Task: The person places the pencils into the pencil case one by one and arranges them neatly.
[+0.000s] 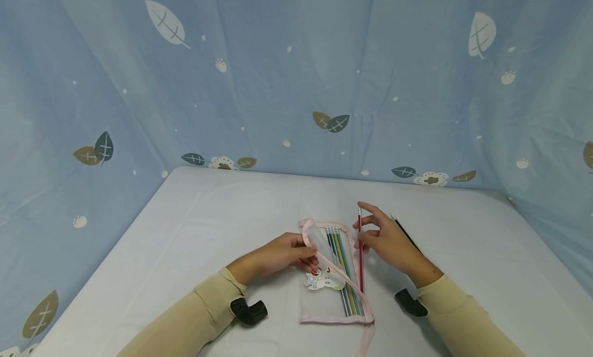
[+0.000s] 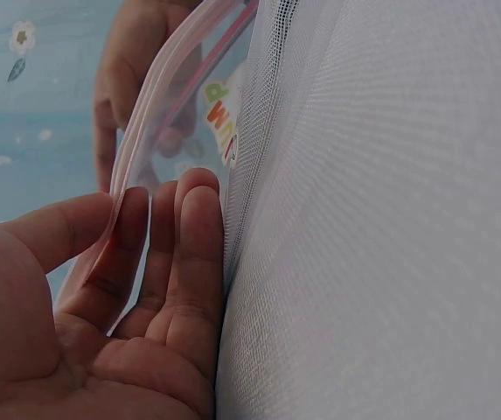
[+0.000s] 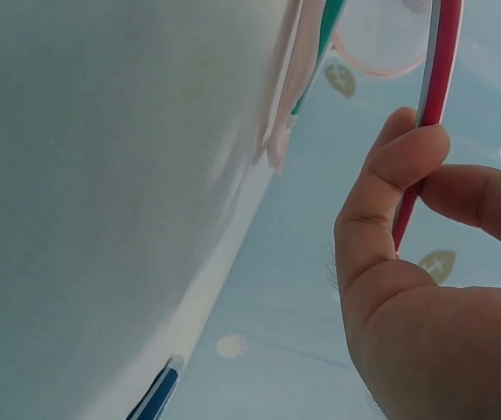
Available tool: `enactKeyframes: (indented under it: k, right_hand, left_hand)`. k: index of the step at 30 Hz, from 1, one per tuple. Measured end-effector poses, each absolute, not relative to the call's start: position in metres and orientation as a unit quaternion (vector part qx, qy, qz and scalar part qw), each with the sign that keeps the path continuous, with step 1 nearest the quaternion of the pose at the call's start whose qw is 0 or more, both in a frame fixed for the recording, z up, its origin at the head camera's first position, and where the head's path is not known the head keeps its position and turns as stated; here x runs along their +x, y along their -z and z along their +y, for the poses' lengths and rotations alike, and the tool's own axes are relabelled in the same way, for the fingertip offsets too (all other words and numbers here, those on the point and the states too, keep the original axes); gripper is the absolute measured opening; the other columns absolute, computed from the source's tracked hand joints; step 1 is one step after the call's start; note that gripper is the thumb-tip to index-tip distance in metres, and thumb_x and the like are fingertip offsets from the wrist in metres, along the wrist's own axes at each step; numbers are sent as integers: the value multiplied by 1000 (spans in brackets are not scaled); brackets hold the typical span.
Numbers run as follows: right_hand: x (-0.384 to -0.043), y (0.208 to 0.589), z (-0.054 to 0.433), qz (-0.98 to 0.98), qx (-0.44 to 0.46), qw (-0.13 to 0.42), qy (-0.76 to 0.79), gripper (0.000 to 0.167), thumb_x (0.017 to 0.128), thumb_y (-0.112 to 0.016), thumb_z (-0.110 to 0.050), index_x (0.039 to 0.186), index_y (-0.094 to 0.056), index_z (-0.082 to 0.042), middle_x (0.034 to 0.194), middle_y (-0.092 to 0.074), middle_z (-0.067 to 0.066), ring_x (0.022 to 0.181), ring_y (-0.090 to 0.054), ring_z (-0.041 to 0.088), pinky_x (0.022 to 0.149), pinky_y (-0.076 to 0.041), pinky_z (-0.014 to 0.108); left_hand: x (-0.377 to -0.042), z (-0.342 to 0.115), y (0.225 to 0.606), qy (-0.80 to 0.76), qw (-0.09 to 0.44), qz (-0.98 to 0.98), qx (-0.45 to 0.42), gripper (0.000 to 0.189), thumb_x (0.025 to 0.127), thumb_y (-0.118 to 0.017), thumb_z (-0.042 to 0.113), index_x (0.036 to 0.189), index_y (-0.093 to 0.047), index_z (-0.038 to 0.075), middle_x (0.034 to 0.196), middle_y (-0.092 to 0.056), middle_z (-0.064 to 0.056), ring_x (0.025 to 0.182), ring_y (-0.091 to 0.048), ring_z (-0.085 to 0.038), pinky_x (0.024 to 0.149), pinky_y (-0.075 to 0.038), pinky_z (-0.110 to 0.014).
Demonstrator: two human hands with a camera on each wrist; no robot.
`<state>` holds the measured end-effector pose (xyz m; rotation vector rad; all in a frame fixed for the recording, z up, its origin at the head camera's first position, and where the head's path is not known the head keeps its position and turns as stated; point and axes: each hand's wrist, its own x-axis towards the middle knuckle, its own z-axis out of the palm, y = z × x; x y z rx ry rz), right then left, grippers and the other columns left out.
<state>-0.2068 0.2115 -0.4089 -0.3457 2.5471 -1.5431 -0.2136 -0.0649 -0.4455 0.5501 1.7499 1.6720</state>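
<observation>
A see-through pencil pouch (image 1: pixel 319 308) with pink trim and a cartoon print lies on the white table. Its flap edge (image 2: pixel 132 140) is pinched between thumb and index finger of my left hand (image 1: pixel 287 253), which lifts it up. Inside lie several pencils (image 1: pixel 345 262) in green, yellow and dark tones, side by side. My right hand (image 1: pixel 389 244) holds a red pencil (image 1: pixel 361 267) upright in the head view, along the pouch's right edge. In the right wrist view, thumb and fingers pinch the red pencil (image 3: pixel 442 61) around its shaft.
A dark pencil (image 1: pixel 404 230) lies on the table (image 1: pixel 222 213) by my right wrist, partly hidden by it. A pink strap (image 1: pixel 367 339) trails from the pouch's near right corner. Behind the table hangs a blue curtain (image 1: pixel 287 79) with leaf prints.
</observation>
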Motion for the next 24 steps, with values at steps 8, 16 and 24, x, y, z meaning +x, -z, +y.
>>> enactKeyframes:
  k: [8, 16, 24]
  right_hand:
    - [-206, 411, 211, 850, -121, 93, 505, 71, 96, -58, -4, 158, -24, -15, 130, -53, 21, 80, -67, 22, 70, -60, 30]
    - [-204, 411, 208, 854, -116, 115, 494, 75, 95, -62, -5, 159, -23, -17, 133, -50, 21, 95, -69, 22, 74, -60, 30]
    - [-202, 411, 208, 862, -129, 126, 474, 77, 94, -65, -6, 158, -24, -18, 134, -51, 22, 97, -69, 22, 78, -57, 32]
  left_hand:
    - [-212, -65, 442, -639, 326, 666, 205, 24, 103, -55, 12, 111, -61, -10, 95, -69, -10, 87, -70, -12, 82, -62, -28]
    - [-213, -65, 441, -637, 328, 667, 205, 25, 103, -54, 13, 111, -62, -10, 96, -69, -10, 87, -70, -12, 82, -61, -28]
    - [-213, -65, 442, -636, 327, 668, 207, 25, 103, -55, 13, 111, -62, -10, 96, -70, -11, 87, -70, -12, 83, -62, -28]
